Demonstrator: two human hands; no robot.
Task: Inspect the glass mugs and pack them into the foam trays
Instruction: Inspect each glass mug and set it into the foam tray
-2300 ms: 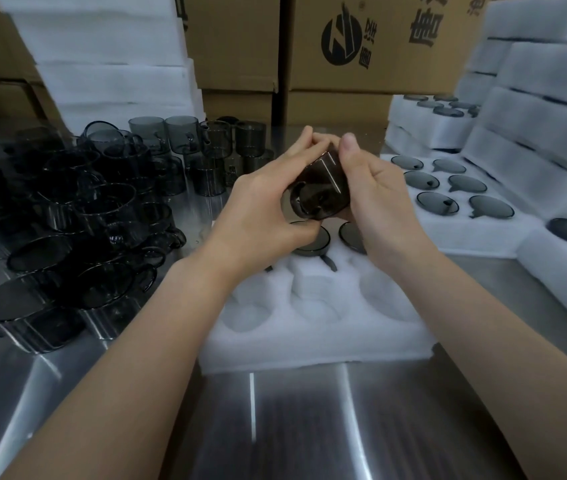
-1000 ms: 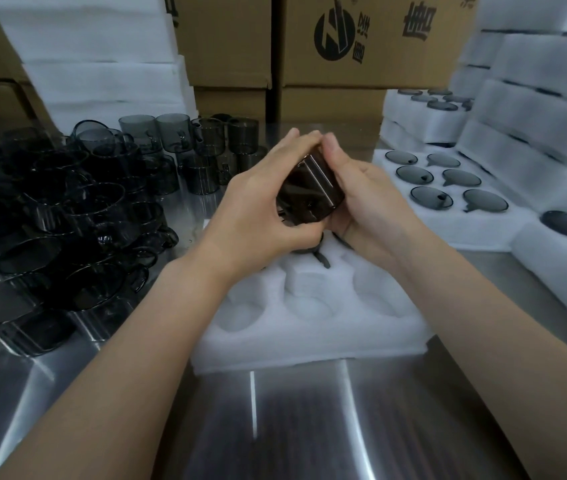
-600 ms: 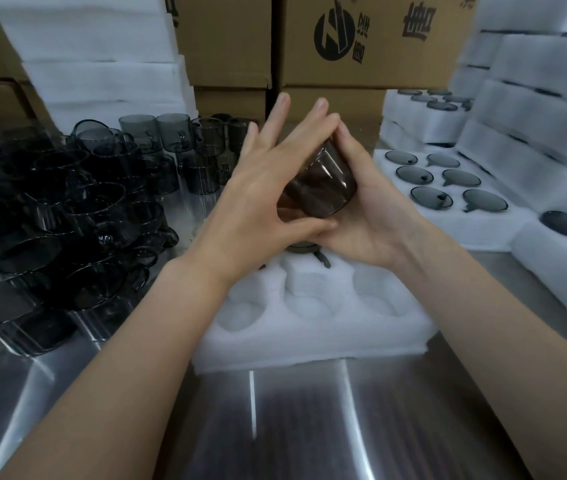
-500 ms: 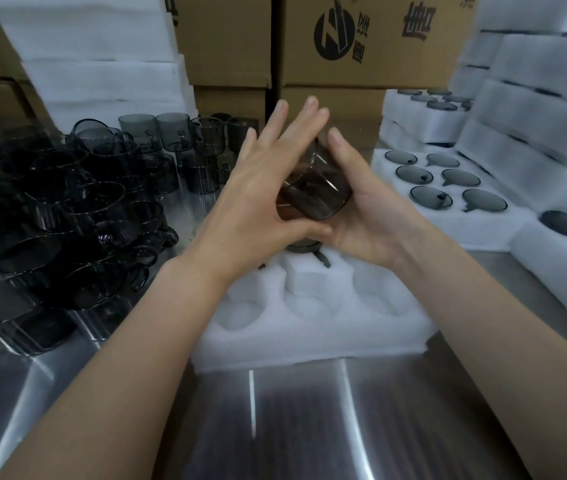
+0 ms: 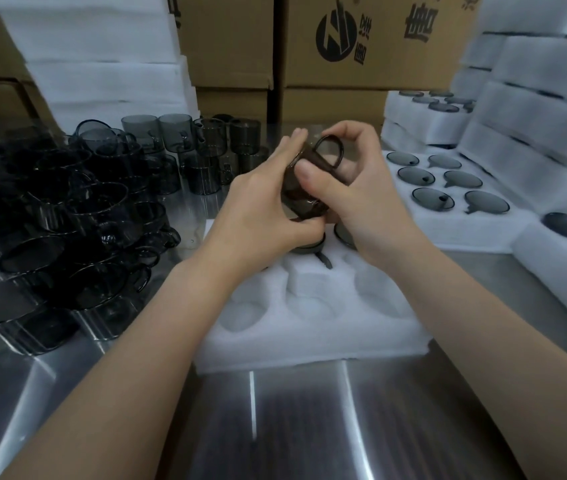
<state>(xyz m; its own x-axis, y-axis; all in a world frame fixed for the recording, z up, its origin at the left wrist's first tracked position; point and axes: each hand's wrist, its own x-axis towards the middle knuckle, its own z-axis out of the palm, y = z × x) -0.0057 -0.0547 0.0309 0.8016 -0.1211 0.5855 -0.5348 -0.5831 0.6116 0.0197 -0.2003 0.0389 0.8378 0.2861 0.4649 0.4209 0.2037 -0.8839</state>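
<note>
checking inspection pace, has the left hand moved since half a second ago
Yes. The left hand dropped: its fingertips, earlier up at the cardboard box, now lie lower, toward the foam tray, gripping the mug.

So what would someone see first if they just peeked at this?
Probably the two hands in the middle: the left hand and right hand hold one dark glass mug above the white foam tray, with its handle loop on top. Next comes the big heap of smoky mugs crowding the shiny table on the left, and the filled foam trays on the right.
</note>
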